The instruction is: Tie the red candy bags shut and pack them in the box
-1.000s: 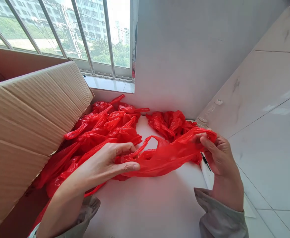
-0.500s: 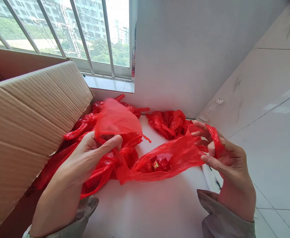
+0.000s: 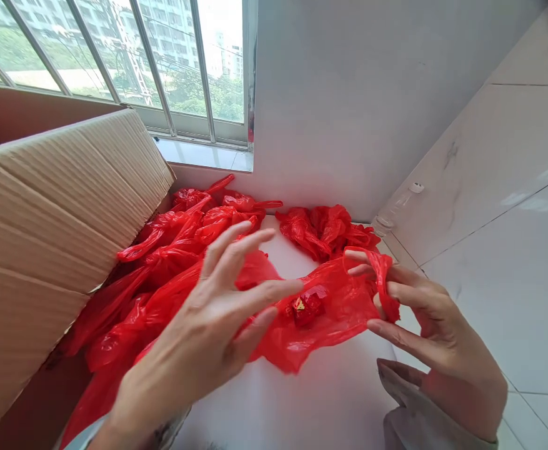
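Note:
A red plastic bag (image 3: 343,306) lies spread over the white surface, its mouth wide. Inside it show small shiny red-wrapped pieces (image 3: 304,306) with a touch of gold. My right hand (image 3: 423,312) grips the bag's handle, which loops around its fingers. Over the bag's left side hovers my left hand (image 3: 217,312), fingers spread and nothing held; whether it touches the plastic I cannot tell. Several knotted red bags (image 3: 161,262) are heaped left of and behind that hand.
A large open cardboard box (image 3: 67,206) stands along the left side. More crumpled red bags (image 3: 318,228) lie against the wall. A clear plastic bottle (image 3: 398,209) stands in the back right corner. The barred window (image 3: 184,75) is at upper left.
My left hand has let go of the red plastic it held, opened its fingers and moved right over the bag. My right hand has dipped slightly, still holding the handle.

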The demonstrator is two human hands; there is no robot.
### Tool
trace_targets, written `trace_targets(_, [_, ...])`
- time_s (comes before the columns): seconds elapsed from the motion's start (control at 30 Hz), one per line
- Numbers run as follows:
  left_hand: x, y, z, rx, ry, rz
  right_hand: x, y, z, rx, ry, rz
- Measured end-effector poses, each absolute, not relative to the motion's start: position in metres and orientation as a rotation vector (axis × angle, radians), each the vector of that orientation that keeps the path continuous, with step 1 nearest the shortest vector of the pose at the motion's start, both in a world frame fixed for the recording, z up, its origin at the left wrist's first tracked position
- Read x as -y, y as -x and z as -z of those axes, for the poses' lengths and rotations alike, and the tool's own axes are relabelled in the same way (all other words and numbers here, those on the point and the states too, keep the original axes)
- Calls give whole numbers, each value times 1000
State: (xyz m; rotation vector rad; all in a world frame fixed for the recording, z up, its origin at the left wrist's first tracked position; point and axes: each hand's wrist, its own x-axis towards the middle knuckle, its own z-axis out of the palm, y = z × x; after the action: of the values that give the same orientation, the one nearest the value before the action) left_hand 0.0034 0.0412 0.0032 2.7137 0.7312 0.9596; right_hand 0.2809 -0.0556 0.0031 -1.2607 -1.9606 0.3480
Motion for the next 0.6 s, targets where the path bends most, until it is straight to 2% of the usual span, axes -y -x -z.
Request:
trace_targets(0.07, [-38, -17, 9, -656, -2692, -793, 56, -281, -3, 1980, 1263, -343])
trace_targets(0.23, [-41, -40, 39, -623, -2631, -129, 57, -280, -2, 1978, 1293, -345])
trace_targets(0.33, [-39, -47, 45, -682, -2616, 95, 57, -282, 0, 1987, 1277, -370])
trace_targets(0.47, [-37, -41, 48, -865, -2656, 148, 60, -285, -2, 1959, 1347, -333])
trace_targets(0.6, [-47, -19, 53, -989, -2669, -30, 66, -291, -4, 1870, 1460, -260])
